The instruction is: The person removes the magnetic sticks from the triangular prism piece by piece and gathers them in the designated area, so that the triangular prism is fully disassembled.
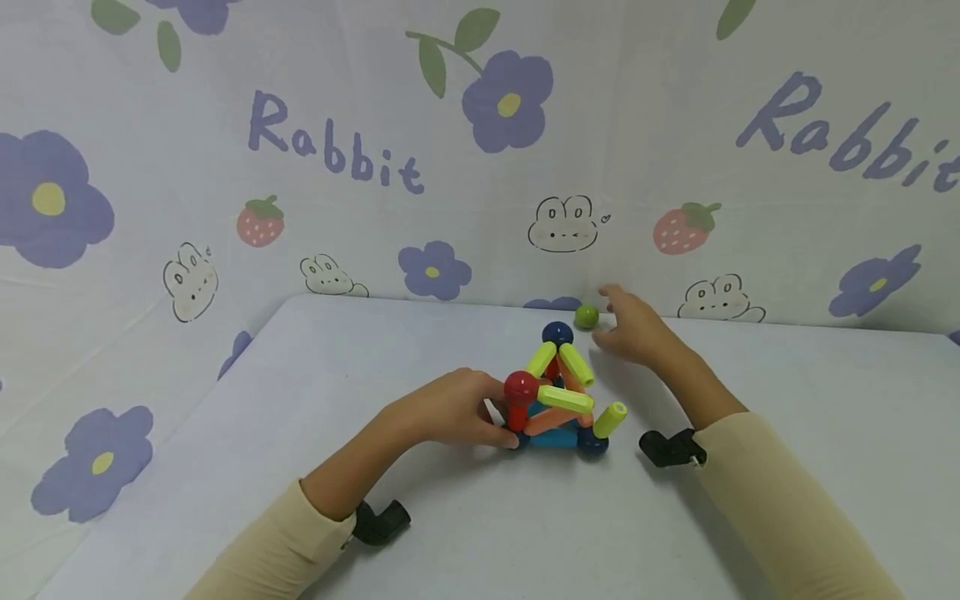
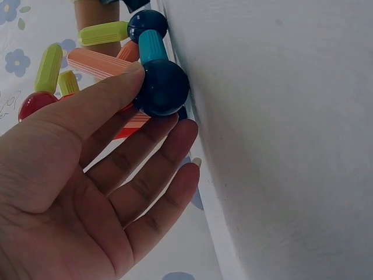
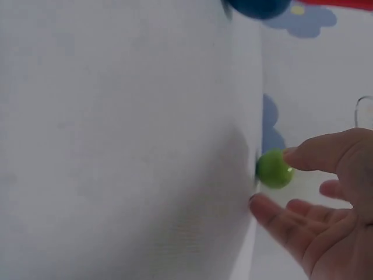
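Note:
A magnetic ball-and-rod structure (image 1: 553, 438) of blue, orange, red and yellow-green rods stands on the table. My left hand (image 1: 457, 408) holds it at its near left corner. In the left wrist view the thumb and fingers pinch a dark blue ball (image 2: 164, 87) there. A red ball (image 1: 521, 387) tops a red rod above that corner, and another dark blue ball (image 1: 557, 335) forms a peak behind. At the back of the table, my right hand (image 1: 637, 329) reaches to a loose green ball (image 1: 587, 317), thumb and fingers spread apart beside it.
The white table (image 1: 300, 367) ends at a cloth backdrop (image 1: 345, 92) printed with rabbits, flowers and strawberries, close behind the green ball. A yellow-green rod (image 1: 611, 419) juts up from the structure's near right ball (image 1: 593, 442). Black wrist mounts (image 1: 381, 522) sit at both sleeves.

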Tool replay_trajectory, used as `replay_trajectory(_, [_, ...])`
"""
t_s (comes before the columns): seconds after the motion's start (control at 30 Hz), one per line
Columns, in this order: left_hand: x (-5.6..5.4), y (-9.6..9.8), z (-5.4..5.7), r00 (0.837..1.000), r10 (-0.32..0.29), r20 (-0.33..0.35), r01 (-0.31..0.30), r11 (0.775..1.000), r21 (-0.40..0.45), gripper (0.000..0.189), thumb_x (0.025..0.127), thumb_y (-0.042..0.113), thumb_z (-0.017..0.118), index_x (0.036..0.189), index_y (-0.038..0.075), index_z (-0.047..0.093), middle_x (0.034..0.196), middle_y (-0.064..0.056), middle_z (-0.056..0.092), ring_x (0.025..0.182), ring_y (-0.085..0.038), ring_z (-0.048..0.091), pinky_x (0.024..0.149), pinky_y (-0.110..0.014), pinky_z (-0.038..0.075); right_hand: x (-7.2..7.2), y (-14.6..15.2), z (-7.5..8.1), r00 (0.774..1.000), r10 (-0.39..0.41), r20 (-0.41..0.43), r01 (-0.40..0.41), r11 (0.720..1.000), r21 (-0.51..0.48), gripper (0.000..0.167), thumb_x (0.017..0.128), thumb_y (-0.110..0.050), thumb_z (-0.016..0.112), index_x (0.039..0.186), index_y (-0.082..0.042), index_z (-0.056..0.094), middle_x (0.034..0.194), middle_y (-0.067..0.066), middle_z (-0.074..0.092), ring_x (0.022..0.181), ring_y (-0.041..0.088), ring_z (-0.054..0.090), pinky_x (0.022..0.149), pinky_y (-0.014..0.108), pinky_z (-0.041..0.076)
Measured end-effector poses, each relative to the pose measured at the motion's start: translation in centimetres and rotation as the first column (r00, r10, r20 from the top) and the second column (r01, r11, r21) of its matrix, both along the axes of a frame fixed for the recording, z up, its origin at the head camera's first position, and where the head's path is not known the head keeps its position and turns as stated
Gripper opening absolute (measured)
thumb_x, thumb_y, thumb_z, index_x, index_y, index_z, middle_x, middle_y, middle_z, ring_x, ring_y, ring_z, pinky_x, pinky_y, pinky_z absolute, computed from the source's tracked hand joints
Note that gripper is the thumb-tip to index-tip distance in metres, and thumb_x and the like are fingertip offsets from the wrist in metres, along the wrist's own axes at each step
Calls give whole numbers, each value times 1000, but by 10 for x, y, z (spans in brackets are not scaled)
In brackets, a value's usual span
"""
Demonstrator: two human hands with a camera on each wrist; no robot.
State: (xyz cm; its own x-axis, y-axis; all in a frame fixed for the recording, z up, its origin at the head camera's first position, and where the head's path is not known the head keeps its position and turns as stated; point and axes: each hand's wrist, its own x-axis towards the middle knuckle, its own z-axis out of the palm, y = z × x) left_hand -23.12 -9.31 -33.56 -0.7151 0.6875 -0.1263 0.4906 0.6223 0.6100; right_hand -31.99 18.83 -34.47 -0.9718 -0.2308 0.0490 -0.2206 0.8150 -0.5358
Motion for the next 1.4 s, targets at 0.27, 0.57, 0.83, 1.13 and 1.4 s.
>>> replay_trajectory(0.27, [2, 0, 1, 1000, 14, 9, -14, 1000, -3, 30, 84, 21, 83, 111, 9, 74, 97, 6, 71, 83, -12, 67, 73, -24, 56, 38, -2, 8, 996, 81, 20, -83, 994, 72, 67, 89, -8, 71, 146, 6, 38, 134, 33, 52, 107, 40, 62, 87, 51, 55])
replay_trajectory(0.57, [0, 0, 2, 1000, 17, 14, -17, 1000, -7, 32, 85, 21, 83, 113, 9, 74, 98, 6, 71, 86, -14, 68, 75, -24, 56, 78, 7, 28, 898, 360, 253, -411, 891, 192, 28, 84, -9, 78, 111, -9, 70, 102, 1, 68, 96, 23, 62, 83, 44, 56])
replay_trajectory(0.83, [2, 1, 1, 1000, 19, 12, -19, 1000, -11, 31, 85, 21, 83, 113, 10, 74, 97, 6, 71, 84, -11, 67, 74, -23, 56, 96, 21, 41, 821, 466, 330, -511, 857, 61, 39, 83, -25, 83, 116, -14, 67, 103, -5, 66, 95, 17, 63, 82, 37, 56])
replay_trajectory(1.13, [1, 1, 1, 1000, 5, 9, -5, 1000, -3, 31, 85, 21, 82, 113, 9, 74, 99, 5, 71, 83, -10, 67, 74, -23, 56, 99, 20, 42, 754, 626, 197, -611, 779, -140, 25, 87, -11, 78, 110, -14, 71, 102, -6, 69, 88, 16, 63, 78, 30, 56])
replay_trajectory(1.4, [1, -1, 0, 1000, 5, 6, -5, 1000, -3, 32, 85, 21, 82, 113, 9, 74, 99, 6, 71, 84, -10, 67, 74, -23, 56, 92, 14, 25, 739, 647, 187, -622, 762, -178, 26, 84, -8, 80, 109, -9, 73, 97, -5, 68, 85, 17, 60, 73, 28, 56])
